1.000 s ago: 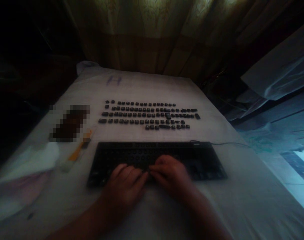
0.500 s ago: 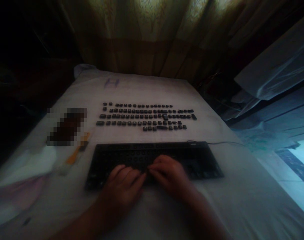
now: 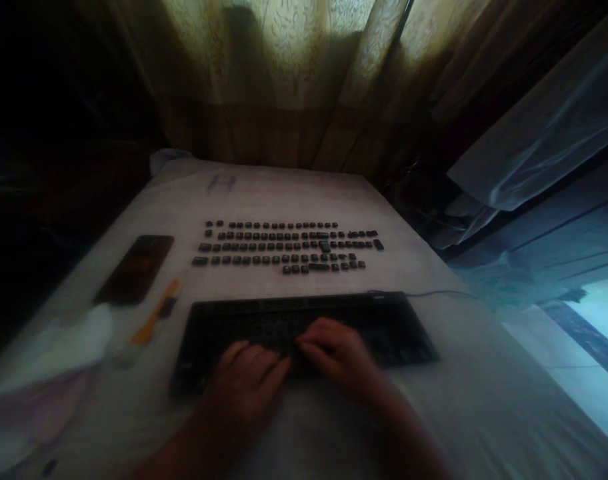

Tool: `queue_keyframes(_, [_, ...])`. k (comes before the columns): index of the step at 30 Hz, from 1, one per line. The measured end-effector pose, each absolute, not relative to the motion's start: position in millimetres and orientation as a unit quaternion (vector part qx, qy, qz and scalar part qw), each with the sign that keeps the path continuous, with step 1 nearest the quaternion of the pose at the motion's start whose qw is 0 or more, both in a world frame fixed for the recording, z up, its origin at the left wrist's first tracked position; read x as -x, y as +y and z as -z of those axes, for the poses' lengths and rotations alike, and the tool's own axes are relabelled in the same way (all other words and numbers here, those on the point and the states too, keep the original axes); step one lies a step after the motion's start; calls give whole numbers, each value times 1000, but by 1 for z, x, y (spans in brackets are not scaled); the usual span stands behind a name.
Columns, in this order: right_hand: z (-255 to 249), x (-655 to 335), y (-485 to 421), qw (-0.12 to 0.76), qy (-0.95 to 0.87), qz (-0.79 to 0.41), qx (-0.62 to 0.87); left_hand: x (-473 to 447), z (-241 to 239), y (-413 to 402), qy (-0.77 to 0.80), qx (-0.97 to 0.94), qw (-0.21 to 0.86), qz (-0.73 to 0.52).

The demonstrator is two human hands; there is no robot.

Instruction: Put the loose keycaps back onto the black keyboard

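Observation:
A black keyboard (image 3: 394,333) lies on a white cloth, its bed dark and its key sockets hard to make out. My left hand (image 3: 251,373) is over its near edge, fingers bent and close together, gripping that edge. Just to the right, my right hand (image 3: 337,350) is closed in a pinch low on the keyboard's middle. Whatever lies between its fingertips is too dark and small to name. Beyond the keyboard, loose black keycaps (image 3: 271,260) are set out in several rows.
To the left are a dark phone (image 3: 137,270), a yellow-handled tool (image 3: 157,313) and a crumpled pale cloth (image 3: 54,360). A cable (image 3: 439,293) runs right from the keyboard. The cloth-covered surface (image 3: 294,190) ends before a patterned curtain (image 3: 284,67).
The camera view has tilted up a little, so everything sits lower. The fingertips of my two hands have come slightly apart; both stay at the keyboard's near edge.

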State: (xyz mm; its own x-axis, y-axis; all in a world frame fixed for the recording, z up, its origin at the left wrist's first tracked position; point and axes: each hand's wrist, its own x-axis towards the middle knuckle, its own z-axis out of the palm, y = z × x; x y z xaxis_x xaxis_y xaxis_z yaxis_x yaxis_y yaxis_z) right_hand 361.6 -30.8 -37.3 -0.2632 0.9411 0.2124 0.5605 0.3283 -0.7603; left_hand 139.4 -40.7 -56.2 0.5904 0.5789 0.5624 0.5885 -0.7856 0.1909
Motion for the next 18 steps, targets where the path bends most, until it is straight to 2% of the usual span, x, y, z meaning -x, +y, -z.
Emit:
queue_keyframes(6, [43, -358, -29, 336, -746, -260, 513, -142, 66, -39, -326, 877, 3, 352])
queue_keyframes(11, [26, -354, -18, 293, -759, -236, 532, -143, 65, -36, -308, 873, 11, 379])
queue_keyframes(16, [3, -355, 24, 177, -782, -55, 595, -144, 66, -35, -306, 876, 11, 371])
queue_keyframes(18, [0, -355, 46, 157, -776, -23, 611, -144, 67, -35, -307, 877, 19, 369])
